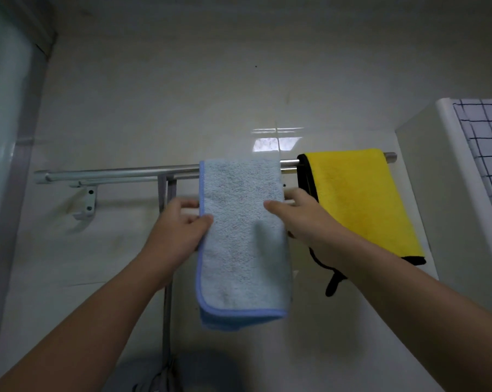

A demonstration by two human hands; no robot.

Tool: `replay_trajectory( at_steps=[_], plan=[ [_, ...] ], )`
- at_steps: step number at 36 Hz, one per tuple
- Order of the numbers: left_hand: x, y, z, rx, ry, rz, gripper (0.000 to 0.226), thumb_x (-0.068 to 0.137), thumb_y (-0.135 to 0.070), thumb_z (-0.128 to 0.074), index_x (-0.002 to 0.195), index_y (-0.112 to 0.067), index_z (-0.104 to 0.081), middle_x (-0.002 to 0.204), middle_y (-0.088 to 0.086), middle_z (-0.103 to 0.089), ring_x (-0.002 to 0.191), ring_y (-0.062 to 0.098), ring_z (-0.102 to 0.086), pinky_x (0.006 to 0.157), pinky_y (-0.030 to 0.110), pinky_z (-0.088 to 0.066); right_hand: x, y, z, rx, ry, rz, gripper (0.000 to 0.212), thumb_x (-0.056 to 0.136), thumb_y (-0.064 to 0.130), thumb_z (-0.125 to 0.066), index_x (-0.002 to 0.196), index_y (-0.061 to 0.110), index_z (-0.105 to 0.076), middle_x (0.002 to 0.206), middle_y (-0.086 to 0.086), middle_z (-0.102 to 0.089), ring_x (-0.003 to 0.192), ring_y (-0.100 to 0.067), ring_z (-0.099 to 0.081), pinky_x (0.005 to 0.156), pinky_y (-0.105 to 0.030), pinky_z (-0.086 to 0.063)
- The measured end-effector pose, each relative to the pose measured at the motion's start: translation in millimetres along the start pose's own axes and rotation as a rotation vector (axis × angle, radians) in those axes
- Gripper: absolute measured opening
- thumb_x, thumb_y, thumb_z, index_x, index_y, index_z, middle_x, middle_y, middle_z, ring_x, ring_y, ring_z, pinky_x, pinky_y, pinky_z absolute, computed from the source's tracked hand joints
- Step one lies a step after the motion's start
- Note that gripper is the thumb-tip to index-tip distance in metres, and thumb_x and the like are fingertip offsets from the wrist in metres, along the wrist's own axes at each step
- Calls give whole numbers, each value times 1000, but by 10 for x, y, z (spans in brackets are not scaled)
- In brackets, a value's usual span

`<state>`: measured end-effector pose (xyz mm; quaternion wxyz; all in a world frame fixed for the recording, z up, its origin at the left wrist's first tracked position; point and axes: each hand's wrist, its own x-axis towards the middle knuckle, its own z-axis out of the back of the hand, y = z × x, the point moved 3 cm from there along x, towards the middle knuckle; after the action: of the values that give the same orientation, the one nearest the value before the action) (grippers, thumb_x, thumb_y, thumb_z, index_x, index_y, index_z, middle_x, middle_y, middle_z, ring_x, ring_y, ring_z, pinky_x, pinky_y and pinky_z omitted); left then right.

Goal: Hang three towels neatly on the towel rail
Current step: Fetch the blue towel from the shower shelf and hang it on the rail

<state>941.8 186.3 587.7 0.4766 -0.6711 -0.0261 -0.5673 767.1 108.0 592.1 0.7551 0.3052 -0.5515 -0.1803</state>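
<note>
Glossy cream wall tiles (182,94) fill the background, with a bright window reflection just above the middle of the frame. Across the middle runs a metal towel rail (111,173), fixed at its left end by a white bracket (87,202). At the centre a pale blue towel (242,244) with a darker blue border hangs folded over the rail, its lower edge well below the hands. The left hand (179,227) grips the towel's left border, thumb on the front and fingers curled behind. The right hand (304,219) holds the right edge, its thumb pressed flat on the front face and its fingers tucked out of sight behind the cloth. Both forearms reach up from the lower corners. To the right on the same rail hangs a yellow towel (358,199) edged in black, partly hidden by the right wrist. A narrow grey strap (167,306) drops from the rail just left of the blue towel, behind the left hand. At the right edge stands a white ledge (442,165) with a checked cloth (488,154) on it.
</note>
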Motion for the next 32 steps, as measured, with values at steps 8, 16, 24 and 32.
replay_trajectory(
  at_steps=[8,16,24,32],
  plan=[
    [469,-357,-34,37,-214,-117,15,86,-17,-56,101,-16,-53,85,5,-58,71,21,-54,74,37,-49,330,400,131,-162,-197,59,27,88,8,-39,63,4,-46,61,-8,-44,56,-17,-37,50,-21,-29],
    [615,-411,-60,-121,-162,36,19,90,-14,-56,76,-2,-59,79,15,-58,67,26,-57,52,22,-53,537,458,216,81,-105,-196,25,92,0,-32,71,4,-45,67,-12,-49,54,-22,-47,49,-25,-46],
    [662,-427,-74,-271,-121,141,16,83,-8,-64,70,-6,-56,67,7,-62,35,4,-58,35,17,-47,624,441,215,66,-80,-168,22,89,2,-46,67,7,-45,63,-7,-48,52,-17,-47,49,-24,-45],
    [770,-512,11,-319,-208,62,10,77,-1,-68,72,0,-60,71,11,-64,50,13,-63,42,17,-51,803,529,285,50,-248,-79,9,87,9,-56,92,3,-50,71,-6,-50,59,-18,-51,75,-37,-54]
  ],
)
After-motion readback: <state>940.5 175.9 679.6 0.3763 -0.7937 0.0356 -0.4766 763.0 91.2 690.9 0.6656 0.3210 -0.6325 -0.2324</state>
